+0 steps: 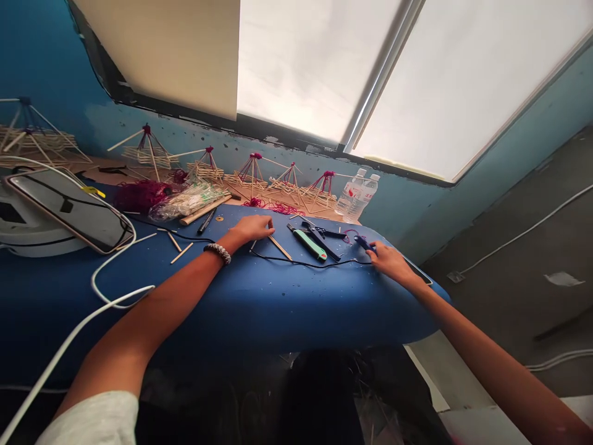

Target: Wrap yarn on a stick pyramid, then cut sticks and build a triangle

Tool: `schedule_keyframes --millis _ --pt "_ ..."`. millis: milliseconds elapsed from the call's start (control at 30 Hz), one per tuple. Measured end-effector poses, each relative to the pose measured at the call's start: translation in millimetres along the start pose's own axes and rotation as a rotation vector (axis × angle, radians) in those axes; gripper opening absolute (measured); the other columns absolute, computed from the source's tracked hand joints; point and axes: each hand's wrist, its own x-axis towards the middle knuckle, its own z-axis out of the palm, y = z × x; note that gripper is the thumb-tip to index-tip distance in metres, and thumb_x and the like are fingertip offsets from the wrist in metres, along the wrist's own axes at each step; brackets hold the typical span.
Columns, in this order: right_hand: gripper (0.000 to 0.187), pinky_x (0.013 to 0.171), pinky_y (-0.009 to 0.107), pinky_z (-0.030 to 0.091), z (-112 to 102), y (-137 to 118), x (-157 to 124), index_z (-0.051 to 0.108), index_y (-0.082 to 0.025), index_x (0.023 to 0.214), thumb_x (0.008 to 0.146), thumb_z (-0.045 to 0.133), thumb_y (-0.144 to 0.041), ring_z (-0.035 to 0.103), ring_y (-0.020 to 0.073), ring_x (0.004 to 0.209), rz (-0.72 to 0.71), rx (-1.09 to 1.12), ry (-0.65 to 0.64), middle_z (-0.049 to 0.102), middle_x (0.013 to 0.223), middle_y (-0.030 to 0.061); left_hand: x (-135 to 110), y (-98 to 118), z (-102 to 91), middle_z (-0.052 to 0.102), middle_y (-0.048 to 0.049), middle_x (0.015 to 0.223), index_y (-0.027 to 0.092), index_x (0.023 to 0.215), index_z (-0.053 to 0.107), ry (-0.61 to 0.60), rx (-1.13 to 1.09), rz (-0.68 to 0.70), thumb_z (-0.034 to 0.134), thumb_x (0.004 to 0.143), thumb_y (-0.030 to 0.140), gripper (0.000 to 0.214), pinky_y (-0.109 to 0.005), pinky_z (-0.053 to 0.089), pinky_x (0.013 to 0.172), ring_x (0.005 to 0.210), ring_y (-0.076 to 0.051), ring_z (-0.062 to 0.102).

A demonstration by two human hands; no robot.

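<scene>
My left hand (252, 228) rests on the blue table (259, 296), fingers curled over thin wooden sticks (279, 246); a beaded bracelet (218, 251) circles that wrist. My right hand (389, 259) lies at the table's right end, its fingertips closed on a small dark blue tool (364, 243). Between the hands lie a green-handled cutter (308, 243), black scissors (324, 235) and a thin black cable (306, 262).
Several stick-and-red-yarn frames (252, 173) line the ledge under the window. A red yarn ball (139, 194), a bag of sticks (189, 201), a phone (69, 207) on a white device, white cables (111, 290) and two water bottles (359, 194) stand about.
</scene>
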Motion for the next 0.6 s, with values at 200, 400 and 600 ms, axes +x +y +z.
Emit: schedule_keyframes --millis 200,400,600 --pt "0.019 0.064 0.029 0.063 -7.2 6.7 -1.2 0.061 -0.017 0.112 0.101 0.048 -0.026 0.076 0.0209 0.080 0.181 0.414 -0.054 0.076 0.092 0.0120 4.3 -3.6 2.5 0.073 -0.0114 0.131 0.023 0.127 0.066 0.000 -0.001 0.011 0.048 0.098 0.049 0.042 -0.037 0.052 0.102 0.119 -0.030 0.068" --pt "0.008 0.052 0.023 0.054 -7.6 12.5 -12.4 0.068 -0.015 0.095 0.091 0.062 -0.019 0.067 0.0154 0.062 0.211 0.702 -0.185 0.075 0.083 0.0104 9.0 -8.1 4.6 0.074 -0.0110 0.128 0.024 0.125 0.066 -0.006 -0.003 0.023 0.047 0.098 0.051 0.043 -0.037 0.053 0.100 0.118 -0.029 0.069" --pt "0.020 0.062 0.026 0.054 -20.2 12.4 -22.5 0.074 -0.013 0.102 0.090 0.058 -0.019 0.068 0.0166 0.072 0.203 0.877 -0.356 0.079 0.102 0.0146 10.7 -9.7 5.1 0.074 -0.0104 0.129 0.024 0.126 0.065 -0.007 -0.009 0.031 0.048 0.098 0.050 0.042 -0.035 0.052 0.100 0.119 -0.028 0.068"
